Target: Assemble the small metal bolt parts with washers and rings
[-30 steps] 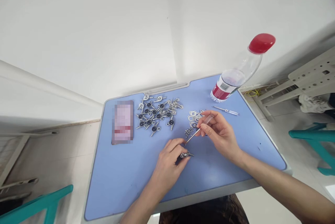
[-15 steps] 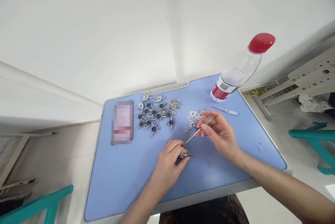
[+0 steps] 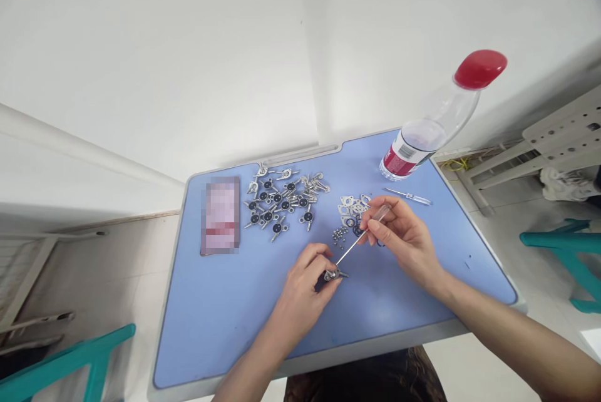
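My left hand [image 3: 310,280] is closed around a small metal part with a thin prong [image 3: 332,275], low over the front middle of the table. My right hand [image 3: 404,236] grips a screwdriver [image 3: 351,250] by its clear handle, and the slanting shaft ends at the metal part. Fingers hide much of that part, so I cannot tell exactly where the tip sits. Just beyond the shaft lie small metal balls or screws [image 3: 339,236], too small to name. Flat metal plates [image 3: 347,205] and dark rings [image 3: 357,231] are near my right fingers.
Several metal pieces with black round centres [image 3: 277,228] are spread on the blue table [image 3: 225,320]. A pixelated flat rectangle [image 3: 220,217] lies at left. A second screwdriver [image 3: 408,196] rests near a red-capped bottle [image 3: 413,142]. Teal stools [image 3: 94,352] flank the table, with a wall behind.
The view has shifted slightly. Both hands keep their holds, and the screwdriver still points into the metal part at nearly the same slant.
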Demonstrator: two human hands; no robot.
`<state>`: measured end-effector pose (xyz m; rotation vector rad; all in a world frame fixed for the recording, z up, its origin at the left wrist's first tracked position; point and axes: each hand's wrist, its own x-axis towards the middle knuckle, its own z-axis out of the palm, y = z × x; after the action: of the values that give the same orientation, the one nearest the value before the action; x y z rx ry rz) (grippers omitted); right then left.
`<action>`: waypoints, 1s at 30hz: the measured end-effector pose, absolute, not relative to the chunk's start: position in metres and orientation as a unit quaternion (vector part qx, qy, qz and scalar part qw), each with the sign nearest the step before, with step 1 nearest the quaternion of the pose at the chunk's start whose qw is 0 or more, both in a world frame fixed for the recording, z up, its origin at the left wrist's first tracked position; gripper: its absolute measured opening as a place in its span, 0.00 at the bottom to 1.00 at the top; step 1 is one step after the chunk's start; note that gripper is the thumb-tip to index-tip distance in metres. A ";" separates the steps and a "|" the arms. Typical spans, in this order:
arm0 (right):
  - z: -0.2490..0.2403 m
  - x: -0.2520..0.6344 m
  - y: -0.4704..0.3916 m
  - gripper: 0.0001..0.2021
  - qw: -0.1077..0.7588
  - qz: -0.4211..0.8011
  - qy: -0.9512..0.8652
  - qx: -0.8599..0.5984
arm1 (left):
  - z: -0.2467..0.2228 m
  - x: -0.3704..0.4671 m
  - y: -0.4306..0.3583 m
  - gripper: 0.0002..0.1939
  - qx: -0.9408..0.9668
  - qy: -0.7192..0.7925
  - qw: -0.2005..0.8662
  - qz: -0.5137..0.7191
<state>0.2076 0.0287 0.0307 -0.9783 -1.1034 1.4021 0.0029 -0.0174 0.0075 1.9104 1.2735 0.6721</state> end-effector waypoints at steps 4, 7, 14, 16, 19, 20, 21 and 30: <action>0.027 0.209 0.027 0.11 0.500 0.587 -0.478 -0.420 | 0.009 0.004 -0.017 0.06 0.745 0.493 0.363 0.266; 0.026 0.210 0.026 0.10 0.486 0.585 -0.490 -0.426 | 0.008 0.004 -0.017 0.06 0.745 0.493 0.363 0.264; 0.025 0.208 0.025 0.10 0.472 0.585 -0.498 -0.433 | 0.007 0.004 -0.017 0.06 0.743 0.495 0.364 0.265; 0.024 0.208 0.025 0.10 0.467 0.585 -0.500 -0.435 | 0.008 0.004 -0.016 0.06 0.741 0.495 0.367 0.267; 0.024 0.208 0.025 0.10 0.465 0.588 -0.499 -0.435 | 0.008 0.005 -0.016 0.07 0.738 0.498 0.369 0.266; 0.024 0.208 0.024 0.09 0.465 0.589 -0.498 -0.434 | 0.008 0.005 -0.017 0.07 0.737 0.500 0.370 0.264; 0.024 0.208 0.024 0.09 0.466 0.590 -0.497 -0.433 | 0.008 0.005 -0.017 0.07 0.737 0.500 0.371 0.262; 0.025 0.212 0.023 0.07 0.461 0.591 -0.502 -0.431 | 0.011 0.005 -0.016 0.06 0.733 0.510 0.374 0.251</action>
<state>0.2115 0.0231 0.0247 -1.0604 -1.2360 1.4532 0.0051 -0.0159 0.0105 1.8771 1.3062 0.6429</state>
